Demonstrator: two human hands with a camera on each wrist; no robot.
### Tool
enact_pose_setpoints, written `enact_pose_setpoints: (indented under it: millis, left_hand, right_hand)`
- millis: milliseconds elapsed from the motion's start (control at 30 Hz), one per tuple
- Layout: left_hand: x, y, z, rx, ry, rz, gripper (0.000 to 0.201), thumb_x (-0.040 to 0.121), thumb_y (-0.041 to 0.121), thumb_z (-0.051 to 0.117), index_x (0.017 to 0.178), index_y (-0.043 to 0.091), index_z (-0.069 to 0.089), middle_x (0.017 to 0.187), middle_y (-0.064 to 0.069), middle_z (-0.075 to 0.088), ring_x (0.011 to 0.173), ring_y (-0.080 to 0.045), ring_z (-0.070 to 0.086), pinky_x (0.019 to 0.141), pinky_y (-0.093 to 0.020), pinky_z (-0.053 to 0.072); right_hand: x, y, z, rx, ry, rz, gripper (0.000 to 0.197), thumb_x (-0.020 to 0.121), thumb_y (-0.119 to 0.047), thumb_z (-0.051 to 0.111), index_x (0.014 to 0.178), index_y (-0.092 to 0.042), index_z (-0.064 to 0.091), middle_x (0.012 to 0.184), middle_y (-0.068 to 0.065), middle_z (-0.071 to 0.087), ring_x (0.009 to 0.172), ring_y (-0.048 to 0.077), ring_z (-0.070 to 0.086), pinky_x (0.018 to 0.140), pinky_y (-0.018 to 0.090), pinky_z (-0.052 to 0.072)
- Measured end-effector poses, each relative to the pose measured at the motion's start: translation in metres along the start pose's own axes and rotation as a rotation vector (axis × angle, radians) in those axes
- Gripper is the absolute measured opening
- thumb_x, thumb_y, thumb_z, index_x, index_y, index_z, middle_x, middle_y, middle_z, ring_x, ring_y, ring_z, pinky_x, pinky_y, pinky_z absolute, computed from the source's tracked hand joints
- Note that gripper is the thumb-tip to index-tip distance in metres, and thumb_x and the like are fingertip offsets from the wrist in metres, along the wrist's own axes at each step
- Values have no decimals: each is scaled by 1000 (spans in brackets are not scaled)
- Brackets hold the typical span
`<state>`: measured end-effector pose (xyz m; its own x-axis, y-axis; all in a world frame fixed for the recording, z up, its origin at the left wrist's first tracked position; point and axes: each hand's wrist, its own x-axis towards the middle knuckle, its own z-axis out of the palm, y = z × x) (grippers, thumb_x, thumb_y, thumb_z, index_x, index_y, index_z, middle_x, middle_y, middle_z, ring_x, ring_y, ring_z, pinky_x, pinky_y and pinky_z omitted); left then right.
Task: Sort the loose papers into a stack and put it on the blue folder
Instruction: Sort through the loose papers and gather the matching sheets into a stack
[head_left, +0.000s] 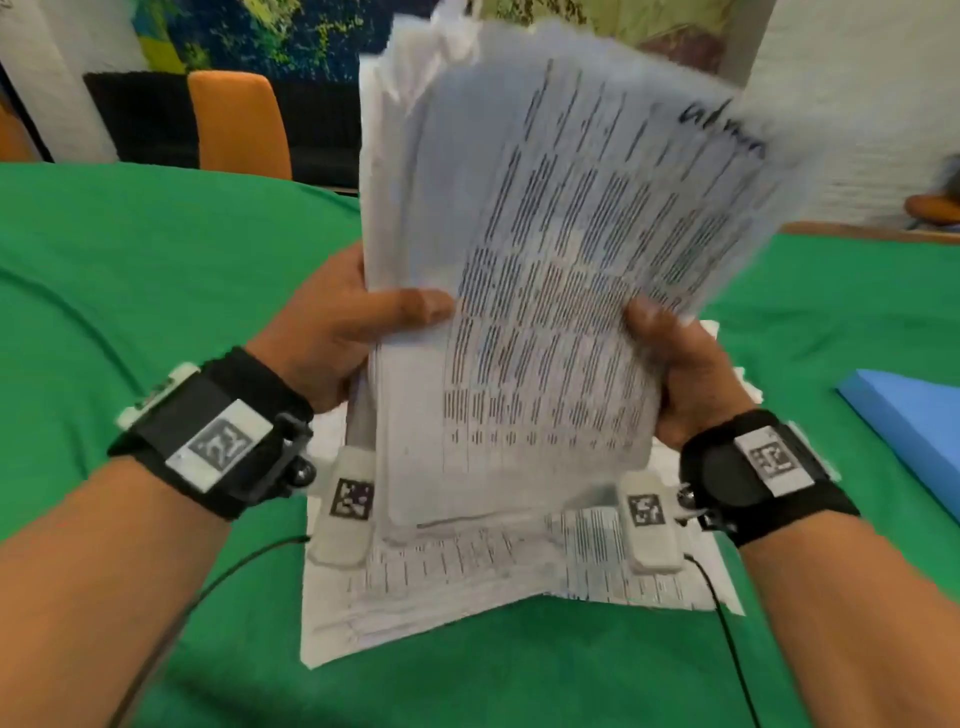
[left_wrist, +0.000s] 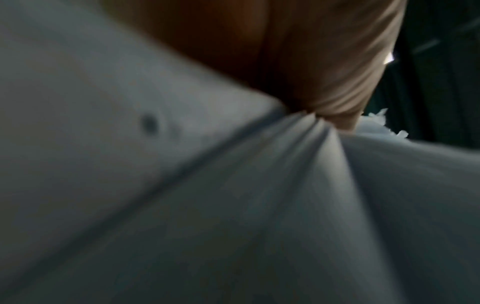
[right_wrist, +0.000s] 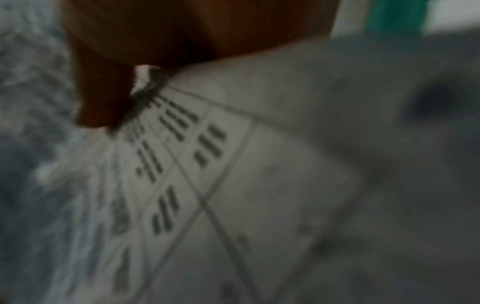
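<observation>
— What does your head view give you that the wrists don't?

— Both your hands gripping the stack of papers (head_left: 524, 291) upright over the green table (head_left: 130, 270): left hand (head_left: 332, 332) with thumb across the front, right hand (head_left: 685, 374) curled round the other edge. Wrist views only show blurred sheets.

— And the stack?

— Printed tables, top edges ragged, uneven.

— Around you?

— More loose sheets (head_left: 467, 582) lie underneath; the blue folder (head_left: 914, 415) sits to your right, partly cut off.

Matt printed paper sheets (head_left: 545, 291) over a matt green cloth table cover (head_left: 130, 291).
</observation>
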<state>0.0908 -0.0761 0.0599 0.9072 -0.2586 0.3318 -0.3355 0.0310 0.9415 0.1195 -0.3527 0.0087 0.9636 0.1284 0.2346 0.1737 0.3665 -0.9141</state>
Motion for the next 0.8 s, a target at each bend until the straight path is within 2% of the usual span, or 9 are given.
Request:
enact_pose_setpoints:
  millis: [100, 200, 333, 400, 467, 600, 667, 733, 800]
  left_hand:
    - [17, 6, -5, 95, 28, 101, 51, 83, 7, 69, 132, 0, 57, 120, -8, 74, 109, -26, 72, 90, -39, 60]
    - [16, -10, -1, 104, 87, 154, 51, 85, 5, 72, 132, -1, 55, 119, -4, 75, 108, -22, 73, 89, -36, 60]
    - [-8, -52, 9, 82, 145, 146, 52, 82, 19, 77, 130, 7, 60, 121, -1, 74, 114, -20, 69, 94, -37, 58]
    - [-25, -73, 12, 43, 153, 64, 65, 76, 31, 81, 134, 10, 59, 126, -3, 72, 119, -23, 67, 101, -44, 55]
    - [-39, -86, 16, 31, 123, -9, 68, 74, 36, 80, 135, 15, 58, 129, -4, 71, 119, -22, 67, 100, -40, 56]
    - [-44, -86, 17, 147, 101, -79, 42, 88, 46, 72, 126, 32, 61, 121, 10, 73, 112, -7, 68, 94, -24, 55]
    - [-43, -84, 5, 236, 101, -206, 35, 90, 65, 59, 111, 38, 62, 105, 16, 75, 95, -4, 70, 86, -33, 56]
    - [-46, -87, -20, 426, 124, -409, 54, 84, 78, 46, 104, 30, 62, 104, 5, 73, 87, -14, 69, 84, -48, 55]
    - [-52, -93, -51, 839, 119, -598, 61, 88, 75, 47, 118, 24, 59, 120, -5, 68, 97, -23, 68, 86, -43, 54]
  right_hand:
    - [4, -22, 1, -62, 99, -161, 60, 88, -5, 62, 143, 6, 42, 124, 15, 69, 110, 30, 71, 88, 45, 59]
    - [-2, -23, 0, -42, 145, -246, 64, 88, 4, 62, 147, 1, 38, 137, 20, 61, 119, 36, 65, 94, 57, 56]
    - [-26, -8, -5, -57, 112, -234, 44, 86, 1, 59, 128, -12, 64, 123, 11, 71, 115, 34, 68, 95, 56, 56]
    - [-40, 4, -11, -111, 77, -171, 40, 83, -1, 59, 116, -19, 70, 115, 5, 76, 110, 30, 71, 91, 49, 59]
    - [-49, 18, -16, -172, 28, -73, 41, 81, -1, 66, 119, -16, 66, 113, 5, 77, 110, 30, 72, 88, 44, 60]
    - [-51, 29, -20, -301, 49, -4, 42, 73, -15, 78, 114, -20, 70, 117, 9, 77, 111, 33, 72, 98, 52, 55]
    - [-47, 19, -20, -348, 100, -68, 35, 71, -18, 76, 105, -25, 73, 108, 3, 80, 101, 26, 76, 87, 43, 62]
    - [-40, 6, -27, -324, 154, -104, 29, 73, -15, 73, 101, -22, 74, 99, -2, 81, 95, 21, 77, 77, 33, 64]
    - [-34, -4, -45, -255, 230, -55, 27, 73, -13, 70, 98, -19, 76, 99, -3, 82, 94, 19, 77, 77, 34, 64]
